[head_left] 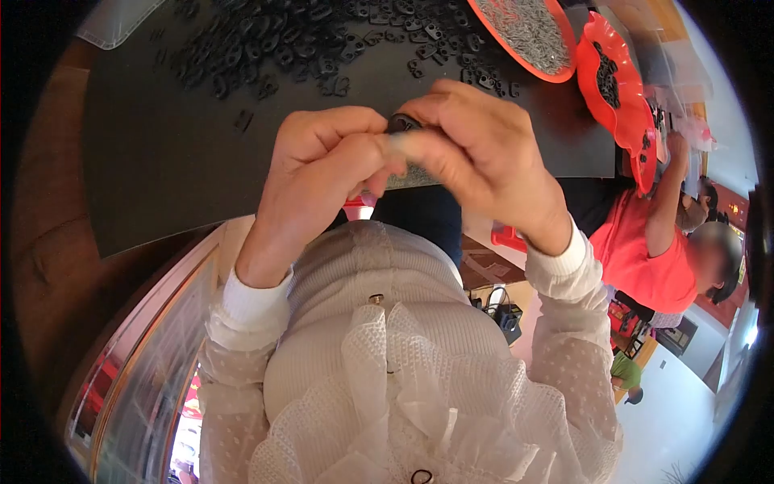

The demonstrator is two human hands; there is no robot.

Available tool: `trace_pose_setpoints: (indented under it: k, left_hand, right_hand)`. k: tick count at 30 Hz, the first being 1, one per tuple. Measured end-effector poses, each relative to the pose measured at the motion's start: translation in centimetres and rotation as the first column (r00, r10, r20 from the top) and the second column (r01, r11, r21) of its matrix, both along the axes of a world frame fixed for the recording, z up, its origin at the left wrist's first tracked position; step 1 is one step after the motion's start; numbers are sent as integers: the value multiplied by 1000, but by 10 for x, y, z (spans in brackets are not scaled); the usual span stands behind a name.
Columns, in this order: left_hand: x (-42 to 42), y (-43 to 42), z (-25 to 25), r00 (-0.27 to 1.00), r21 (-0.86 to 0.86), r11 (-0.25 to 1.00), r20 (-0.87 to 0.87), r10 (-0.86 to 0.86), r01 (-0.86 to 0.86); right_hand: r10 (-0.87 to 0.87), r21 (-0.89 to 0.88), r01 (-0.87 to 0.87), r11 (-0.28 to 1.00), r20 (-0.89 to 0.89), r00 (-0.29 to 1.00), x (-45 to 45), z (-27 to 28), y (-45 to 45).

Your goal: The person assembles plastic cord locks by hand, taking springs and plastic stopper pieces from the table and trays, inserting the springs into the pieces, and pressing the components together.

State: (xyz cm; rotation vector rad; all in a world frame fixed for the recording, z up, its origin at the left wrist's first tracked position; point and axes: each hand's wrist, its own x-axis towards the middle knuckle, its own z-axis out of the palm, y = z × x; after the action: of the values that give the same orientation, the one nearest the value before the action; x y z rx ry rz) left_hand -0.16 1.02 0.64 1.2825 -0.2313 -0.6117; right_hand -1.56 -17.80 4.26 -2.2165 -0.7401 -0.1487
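Note:
Both hands meet above the near edge of the dark table, fingertips pressed close together. A small black piece (403, 123) shows between them, mostly covered by fingers. My right hand (484, 153) is closed on it, thumb and index finger pinching, the thumb slightly blurred. My left hand (322, 165) is curled with its thumb and fingers together, touching the right fingertips; what it grips, if anything, is hidden. Beyond the hands, many small black pieces (266, 40) lie heaped on the table (153, 169).
A red tray (571, 68) of small metal pins stands at the back right, beside a red scalloped dish (592, 40) with small black parts. A person in a red shirt (645, 250) sits at the right. A clear plastic container (121, 20) stands at the back left.

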Motion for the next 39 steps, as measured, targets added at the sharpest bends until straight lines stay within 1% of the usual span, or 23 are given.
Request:
trace_pose_setpoints:
  k: [1, 2, 4, 5, 8, 11, 14, 17, 20, 25, 29, 31, 32, 34, 39]
  left_hand:
    - [0, -2, -1, 1000, 2, 1000, 6, 24, -24]
    - [-1, -3, -2, 999, 4, 999, 13, 46, -46]
    - [-1, -4, 1, 996, -76, 995, -67, 64, -69]
    - [-2, -4, 2, 992, -114, 990, -106, 72, -84]
    - [-6, -7, 2, 995, -65, 993, -26, 99, -100]
    - [-2, -6, 3, 997, -128, 989, -32, 63, -67]
    - [-1, -8, 8, 995, -51, 995, -45, 87, -90]
    - [-1, -11, 9, 999, -12, 999, 24, 48, -47]
    - [-2, -10, 7, 998, 23, 999, 51, 36, -37]
    - [-2, -8, 5, 995, -12, 999, 90, 42, -41]
    - [-3, -9, 3, 992, -38, 999, 123, 34, -30]
    - [-1, -8, 5, 989, 8, 1000, 146, 0, -1]
    - [-1, -7, 5, 988, 31, 999, 156, -17, 12]
    - [-1, -9, 3, 986, 15, 1000, 167, -14, 11]
    - [-3, -9, 2, 986, 42, 999, 163, -22, 16]
  right_hand:
    - [-47, -76, 54, 996, 97, 994, -3, 2, 4]
    - [-50, -93, 63, 994, 130, 990, -4, 0, 5]
    - [-58, -128, 85, 988, 199, 978, -4, -6, 7]
    - [-52, -116, 75, 990, 189, 981, -4, -7, 6]
    - [-11, -100, 27, 995, 154, 988, -4, -6, 3]
    - [51, -145, -32, 989, 125, 991, -3, 5, -3]
    - [61, -204, -34, 978, 128, 990, -3, 13, -3]
    - [54, -249, -19, 968, 137, 989, -5, 10, -5]
    - [30, -264, 13, 964, 158, 987, -8, 8, -3]
    - [34, -297, 31, 955, 210, 977, -9, 8, 1]
    - [50, -340, 22, 940, 202, 978, -8, 11, 0]
    - [55, -377, 21, 926, 191, 980, -9, 13, 0]
    - [65, -381, 8, 924, 179, 982, -9, 13, 0]
    - [86, -388, -19, 922, 157, 984, -10, 14, 1]
    - [113, -335, -68, 940, 116, 987, -8, 13, 1]
